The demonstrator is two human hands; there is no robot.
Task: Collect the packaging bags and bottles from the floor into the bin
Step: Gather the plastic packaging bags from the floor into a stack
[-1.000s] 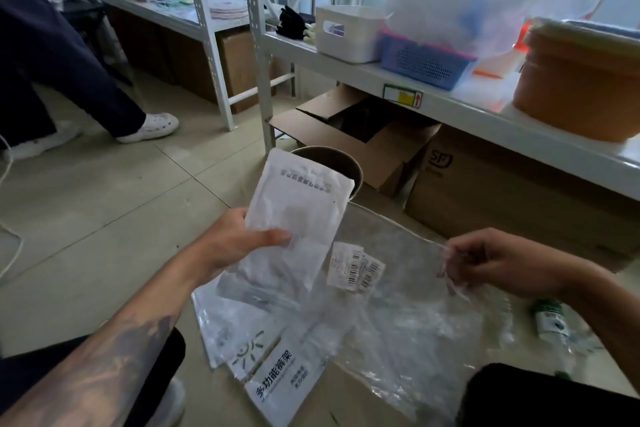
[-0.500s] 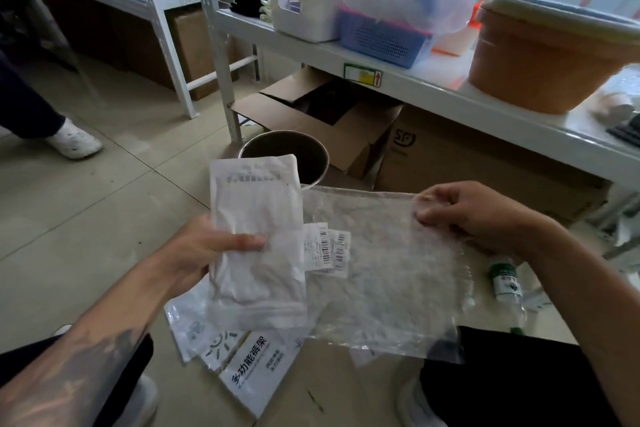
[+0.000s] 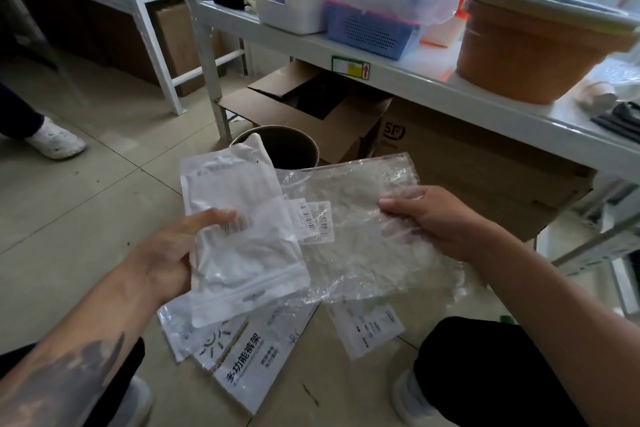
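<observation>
My left hand (image 3: 173, 253) grips a white frosted zip bag (image 3: 239, 236) held upright in front of me. My right hand (image 3: 436, 222) pinches the right edge of a clear crinkled plastic bag (image 3: 360, 236) with barcode stickers; it overlaps behind the white bag. Just beyond both bags stands the round dark bin (image 3: 291, 146), open at the top. On the floor beneath my hands lie more packaging bags: a white printed one (image 3: 249, 364) and a smaller one (image 3: 367, 326). No bottle shows now.
A white metal shelf rack (image 3: 433, 87) runs across behind the bin, carrying a white box, a blue basket and an orange tub (image 3: 530, 55). Cardboard boxes (image 3: 311, 107) sit under it. Another person's white shoe (image 3: 55, 142) is at left. My knees frame the floor bags.
Both hands have lifted the two bags higher and nearer the bin. The view shifted, and the bottle seen earlier by my right knee is out of sight.
</observation>
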